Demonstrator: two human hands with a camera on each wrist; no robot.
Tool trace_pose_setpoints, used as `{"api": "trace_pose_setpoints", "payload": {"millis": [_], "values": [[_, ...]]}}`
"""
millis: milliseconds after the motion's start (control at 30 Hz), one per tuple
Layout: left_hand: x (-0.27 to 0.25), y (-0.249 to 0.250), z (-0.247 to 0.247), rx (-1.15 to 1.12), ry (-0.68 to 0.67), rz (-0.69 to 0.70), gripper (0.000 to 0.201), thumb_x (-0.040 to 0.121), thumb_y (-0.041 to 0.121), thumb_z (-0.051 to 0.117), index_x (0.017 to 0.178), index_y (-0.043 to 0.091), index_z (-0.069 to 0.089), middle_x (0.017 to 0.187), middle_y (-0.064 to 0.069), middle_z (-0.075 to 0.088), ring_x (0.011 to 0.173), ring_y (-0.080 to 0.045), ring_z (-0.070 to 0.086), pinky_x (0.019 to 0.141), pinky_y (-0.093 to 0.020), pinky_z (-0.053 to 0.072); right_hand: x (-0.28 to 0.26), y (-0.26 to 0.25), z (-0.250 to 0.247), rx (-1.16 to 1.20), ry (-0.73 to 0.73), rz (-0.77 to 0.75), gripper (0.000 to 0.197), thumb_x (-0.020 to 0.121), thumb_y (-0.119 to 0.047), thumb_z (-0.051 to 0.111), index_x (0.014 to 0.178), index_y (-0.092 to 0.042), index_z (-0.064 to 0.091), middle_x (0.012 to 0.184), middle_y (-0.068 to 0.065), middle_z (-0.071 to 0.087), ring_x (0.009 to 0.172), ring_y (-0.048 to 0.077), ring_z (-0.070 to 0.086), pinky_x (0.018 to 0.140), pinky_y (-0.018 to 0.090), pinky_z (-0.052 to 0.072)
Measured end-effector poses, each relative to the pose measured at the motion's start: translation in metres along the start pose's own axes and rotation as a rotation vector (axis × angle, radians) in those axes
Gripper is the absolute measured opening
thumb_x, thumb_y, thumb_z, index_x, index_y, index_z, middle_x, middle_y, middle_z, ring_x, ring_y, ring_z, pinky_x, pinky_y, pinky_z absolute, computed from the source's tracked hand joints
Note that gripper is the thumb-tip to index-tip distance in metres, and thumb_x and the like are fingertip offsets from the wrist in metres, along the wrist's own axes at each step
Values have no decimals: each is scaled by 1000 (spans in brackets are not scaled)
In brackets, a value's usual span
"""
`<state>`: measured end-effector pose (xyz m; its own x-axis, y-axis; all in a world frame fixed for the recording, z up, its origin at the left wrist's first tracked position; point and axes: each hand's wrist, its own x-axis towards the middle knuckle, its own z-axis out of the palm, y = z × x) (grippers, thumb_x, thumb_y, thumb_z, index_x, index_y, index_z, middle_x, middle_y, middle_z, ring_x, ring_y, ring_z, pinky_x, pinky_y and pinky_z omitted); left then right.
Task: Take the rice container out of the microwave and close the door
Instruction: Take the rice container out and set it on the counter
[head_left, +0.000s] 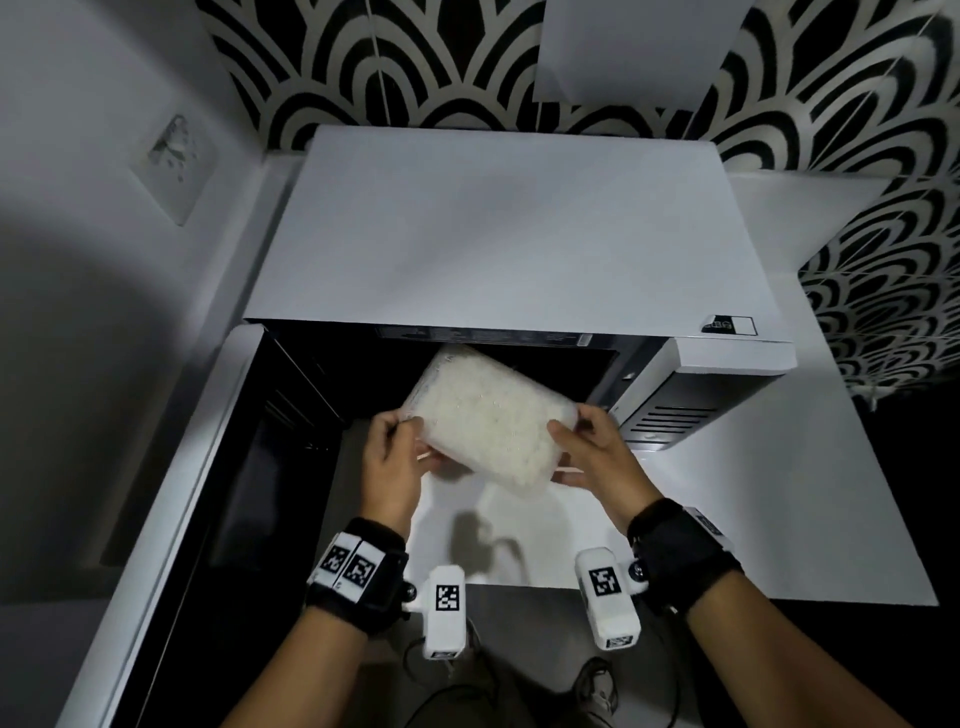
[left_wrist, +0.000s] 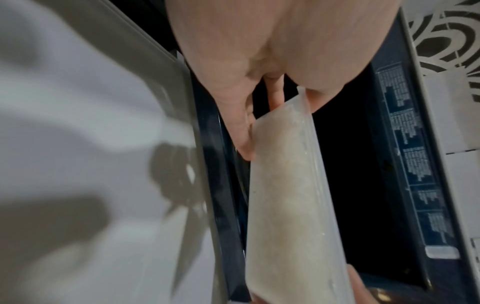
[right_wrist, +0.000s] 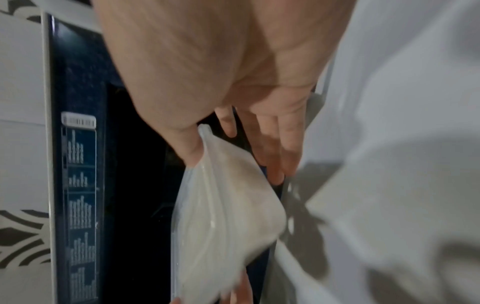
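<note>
A clear lidded rice container (head_left: 488, 415) full of white rice hangs in front of the open mouth of the white microwave (head_left: 498, 234), its far end still at the opening. My left hand (head_left: 400, 447) grips its left end, thumb on top and fingers under. My right hand (head_left: 582, 441) grips its right end the same way. The microwave door (head_left: 208, 467) stands swung open to the left, dark inner face showing. From the left wrist, the container (left_wrist: 283, 195) runs along the dark cavity under my left hand (left_wrist: 246, 115). The right wrist view has the container (right_wrist: 223, 216) pinched by my right hand (right_wrist: 233, 142).
The microwave stands on a white counter (head_left: 727, 493) whose front edge lies just below my wrists. A black-and-white patterned wall (head_left: 467, 62) rises behind it. A grey wall (head_left: 78, 260) with a socket plate closes the left side. A shoe and cables show on the floor below.
</note>
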<state>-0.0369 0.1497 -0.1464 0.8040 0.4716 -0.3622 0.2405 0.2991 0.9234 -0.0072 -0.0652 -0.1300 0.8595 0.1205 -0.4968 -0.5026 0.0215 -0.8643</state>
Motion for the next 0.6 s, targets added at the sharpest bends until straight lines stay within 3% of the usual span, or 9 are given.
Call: {"api": "trace_pose_setpoints", "payload": {"millis": [67,133,200,267,333,433,500,600], "values": [[-13,3,0,52,-84,0,12,98,6,48,87,9,52,80,-4,59,62,-6,64,56,-24,56,-15,2,-11,-20,-43,38,43,93,-30,64,133,-27,49,123,2,62,106,24,66,89,48,57],[-25,0,2,98,-175,3,12,99,8,49,88,8,54,81,-2,64,64,-5,67,55,-24,56,-28,10,-23,-45,-92,66,42,92,-34,63,133,-32,54,124,1,67,111,23,66,94,55,54],[-36,-4,5,127,-249,-22,12,100,13,50,92,11,58,84,2,68,70,-8,69,58,-24,55,-43,18,-36,-79,-120,81,34,93,-35,61,126,-30,62,123,2,70,114,23,66,96,58,51],[-47,-11,10,125,-329,-82,13,101,21,50,103,13,61,96,-2,72,80,-14,70,64,-29,56,-61,25,-51,-97,-112,84,32,95,-38,58,124,-28,64,122,2,71,115,23,65,96,56,52],[-60,-20,16,117,-393,-158,24,100,33,52,115,16,59,110,-9,70,86,-19,71,67,-35,58,-79,30,-68,-89,-89,83,35,94,-41,57,125,-27,65,122,5,71,115,25,65,95,55,53],[-85,-36,35,126,-516,-292,46,90,55,58,123,23,56,114,-11,71,89,-32,72,74,-50,61,-102,35,-97,-52,-24,86,30,96,-35,56,121,-23,67,119,11,71,114,31,66,94,57,53],[-103,-47,56,103,-623,-362,51,85,54,62,126,24,55,118,-7,73,100,-35,73,83,-54,59,-113,37,-116,-13,18,99,29,96,-30,52,119,-20,68,117,12,72,112,31,67,95,57,52],[-122,-59,94,112,-722,-354,53,81,45,65,128,24,54,124,-5,72,109,-24,72,79,-42,60,-124,37,-152,85,69,115,27,94,-26,55,115,-15,68,119,16,70,113,35,65,101,57,47]]}}
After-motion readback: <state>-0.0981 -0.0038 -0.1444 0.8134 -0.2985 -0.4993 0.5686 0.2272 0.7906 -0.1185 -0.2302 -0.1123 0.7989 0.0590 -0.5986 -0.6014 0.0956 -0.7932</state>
